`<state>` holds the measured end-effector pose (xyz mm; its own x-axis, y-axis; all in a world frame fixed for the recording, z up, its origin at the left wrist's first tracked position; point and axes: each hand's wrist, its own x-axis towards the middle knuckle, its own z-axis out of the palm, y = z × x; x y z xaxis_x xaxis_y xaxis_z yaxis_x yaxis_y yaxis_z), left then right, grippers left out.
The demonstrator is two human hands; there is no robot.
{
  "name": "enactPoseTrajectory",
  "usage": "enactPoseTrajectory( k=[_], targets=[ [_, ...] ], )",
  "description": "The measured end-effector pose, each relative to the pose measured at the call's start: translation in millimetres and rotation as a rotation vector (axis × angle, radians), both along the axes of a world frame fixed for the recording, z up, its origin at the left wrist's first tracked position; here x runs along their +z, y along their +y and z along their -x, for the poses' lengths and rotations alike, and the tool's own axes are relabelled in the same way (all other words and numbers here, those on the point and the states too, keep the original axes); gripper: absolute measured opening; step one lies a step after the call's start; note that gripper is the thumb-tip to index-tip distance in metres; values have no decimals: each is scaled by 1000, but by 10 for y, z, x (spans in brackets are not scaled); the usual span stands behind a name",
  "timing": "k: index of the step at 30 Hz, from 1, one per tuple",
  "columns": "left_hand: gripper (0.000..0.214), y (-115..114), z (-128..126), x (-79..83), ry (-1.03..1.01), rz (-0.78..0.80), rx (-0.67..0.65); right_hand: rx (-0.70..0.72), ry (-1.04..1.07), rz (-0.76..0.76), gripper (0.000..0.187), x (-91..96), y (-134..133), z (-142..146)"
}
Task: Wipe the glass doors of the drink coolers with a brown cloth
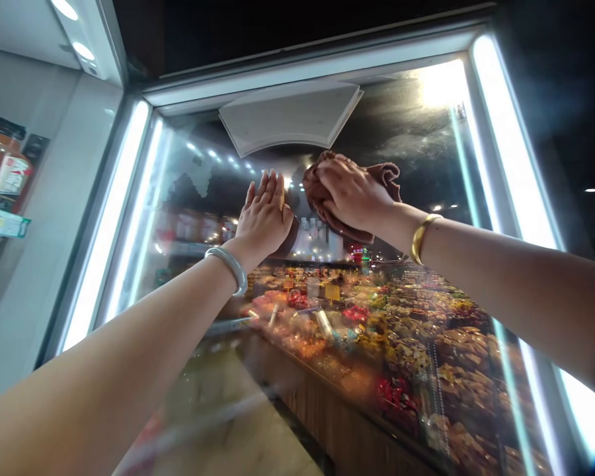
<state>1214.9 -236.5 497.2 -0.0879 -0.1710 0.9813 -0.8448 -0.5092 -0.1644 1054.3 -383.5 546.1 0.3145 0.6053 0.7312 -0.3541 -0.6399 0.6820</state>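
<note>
A large glass pane (188,185) fills the middle of the view, framed by bright light strips. Flat against it rests my left hand (264,213), its fingers stretched upward and nothing in it; a pale bangle (231,270) circles that wrist. To its right, my right hand (350,188) presses a bunched brown cloth (389,177) onto the glass, with folds showing around the fingers. On the right wrist sits a gold bangle (419,239). Just above both hands, a white fan-shaped panel (290,119) shows at the top of the pane.
Bottles with red and white labels (10,173) stand on a shelf at the left, above a price tag strip (2,221). Lit tubes (515,145) run down both sides of the frame. Colourful wrapped goods (401,317) appear in the glass, seemingly as a reflection.
</note>
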Motion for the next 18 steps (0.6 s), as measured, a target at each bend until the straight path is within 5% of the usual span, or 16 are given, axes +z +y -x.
enactPoseTrajectory(
  k=[4, 7, 11, 14, 18],
  targets=[
    [70, 28, -14, 130, -3, 4, 40, 117, -175, -153, 44, 247, 269, -326],
    [70, 83, -142, 141, -1, 5, 33, 72, -40, -91, 48, 41, 431, -501],
    [69, 209, -356, 38, -40, -23, 42, -38, 182, 103, 58, -193, 264, -314],
    [71, 308, -446, -5, -25, -44, 66, -47, 131, 86, 59, 28, 145, -221],
    [71, 396, -496, 36, -2, -42, 82, 41, -4, -51, 60, 296, 388, -537]
  ],
)
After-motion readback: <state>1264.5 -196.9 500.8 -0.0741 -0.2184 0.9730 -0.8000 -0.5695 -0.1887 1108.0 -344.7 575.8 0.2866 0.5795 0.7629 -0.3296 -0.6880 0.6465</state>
